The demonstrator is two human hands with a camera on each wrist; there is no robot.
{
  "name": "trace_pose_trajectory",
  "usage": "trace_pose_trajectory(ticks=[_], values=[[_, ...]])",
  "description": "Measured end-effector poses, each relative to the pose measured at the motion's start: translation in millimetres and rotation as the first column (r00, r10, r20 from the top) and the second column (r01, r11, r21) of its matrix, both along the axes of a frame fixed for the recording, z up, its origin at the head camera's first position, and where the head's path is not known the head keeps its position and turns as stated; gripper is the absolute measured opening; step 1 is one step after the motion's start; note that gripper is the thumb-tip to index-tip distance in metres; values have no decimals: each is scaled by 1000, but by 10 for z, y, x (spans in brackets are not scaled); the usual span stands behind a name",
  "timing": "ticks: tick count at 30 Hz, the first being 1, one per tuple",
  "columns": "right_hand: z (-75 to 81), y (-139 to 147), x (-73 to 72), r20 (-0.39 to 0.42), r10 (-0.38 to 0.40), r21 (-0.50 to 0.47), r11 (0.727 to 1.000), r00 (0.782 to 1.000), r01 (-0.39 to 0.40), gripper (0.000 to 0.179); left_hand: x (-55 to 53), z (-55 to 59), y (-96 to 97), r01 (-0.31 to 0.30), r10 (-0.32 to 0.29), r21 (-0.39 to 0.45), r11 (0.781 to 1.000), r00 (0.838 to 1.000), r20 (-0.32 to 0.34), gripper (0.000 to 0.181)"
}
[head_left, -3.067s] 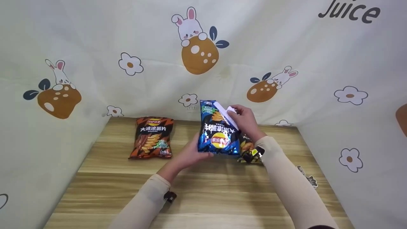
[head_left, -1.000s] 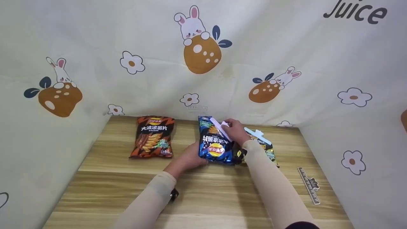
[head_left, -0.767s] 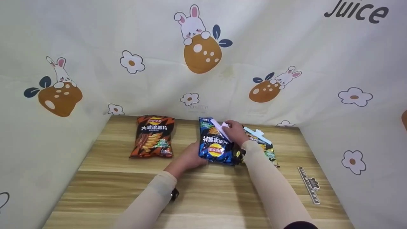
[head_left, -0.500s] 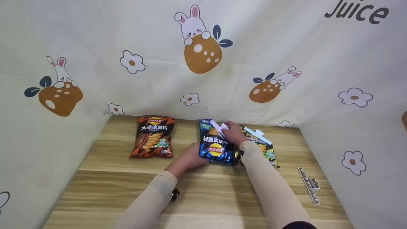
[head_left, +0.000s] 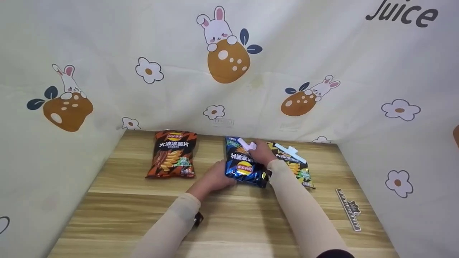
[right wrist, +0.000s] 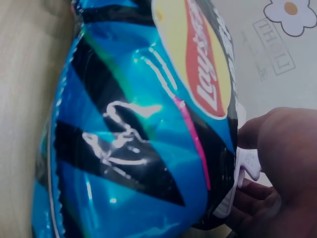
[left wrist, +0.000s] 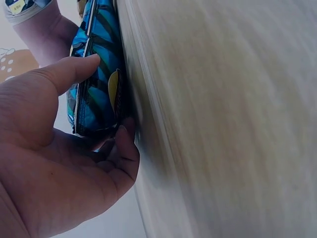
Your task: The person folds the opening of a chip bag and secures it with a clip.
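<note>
A blue bag of chips point(head_left: 241, 167), its print upside down in the head view, lies low at the table's back middle. My left hand point(head_left: 216, 177) holds its near left corner; in the left wrist view the thumb point(left wrist: 74, 72) presses the bag's end seam while the other fingers curl beneath. Across the bag's far right corner runs a pale purple bag clip point(head_left: 245, 144). My right hand point(head_left: 261, 153) pinches that clip's handle and hides the clip's lower end. The right wrist view shows the bag point(right wrist: 124, 148) close up, with the clip point(right wrist: 247, 157) between thumb and fingers.
Right of the blue bag lies a yellow-and-black chip bag point(head_left: 304, 175) with a light blue clip point(head_left: 291, 153) across its corner. An orange-and-black chip bag point(head_left: 172, 154) lies at the left. A grey-and-white clip point(head_left: 348, 209) rests near the wooden table's point(head_left: 229, 229) right edge.
The blue bag has come down from its raised position to table level, both hands still holding on. My right hand shifted slightly toward me, uncovering more of the yellow-and-black bag.
</note>
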State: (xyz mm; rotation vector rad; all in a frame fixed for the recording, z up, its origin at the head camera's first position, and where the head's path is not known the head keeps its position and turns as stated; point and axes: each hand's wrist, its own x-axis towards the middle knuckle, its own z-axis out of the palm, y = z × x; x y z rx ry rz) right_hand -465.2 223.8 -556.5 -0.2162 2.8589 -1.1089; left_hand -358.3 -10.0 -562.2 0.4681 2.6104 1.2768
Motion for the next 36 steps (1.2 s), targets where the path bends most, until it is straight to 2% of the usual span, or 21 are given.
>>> trace_pose_trajectory(ticks=[2,9,12,16,20,25,28,31,36], values=[[19,-22,0,25,-24,7,1000,999,24,53,-1,-1,0,-4,4,3,1000,1000,-1,78],[13,-56,3,3,-50,43,998,999,50,44,5,-6,10,-22,22,-16,1000,1000,-3,75],[41,-71,12,33,-64,47,997,997,63,48,7,-7,10,-24,24,-16,1000,1000,-9,73],[43,-70,18,17,-62,61,996,998,61,50,16,10,9,-15,15,-3,1000,1000,-19,69],[54,-58,22,10,-70,68,995,997,70,54,28,26,0,-29,29,-4,1000,999,13,71],[151,-29,49,-10,-70,116,991,997,71,54,44,58,-23,-51,51,-6,999,998,47,78],[237,12,104,-36,-52,97,994,998,56,53,56,82,-44,-61,62,-16,998,996,65,85],[312,77,195,-38,-43,27,999,998,45,54,77,110,-64,-77,79,-28,997,992,94,90],[402,211,426,-57,-13,-45,999,998,10,53,116,178,-93,-102,107,-51,993,987,117,89]])
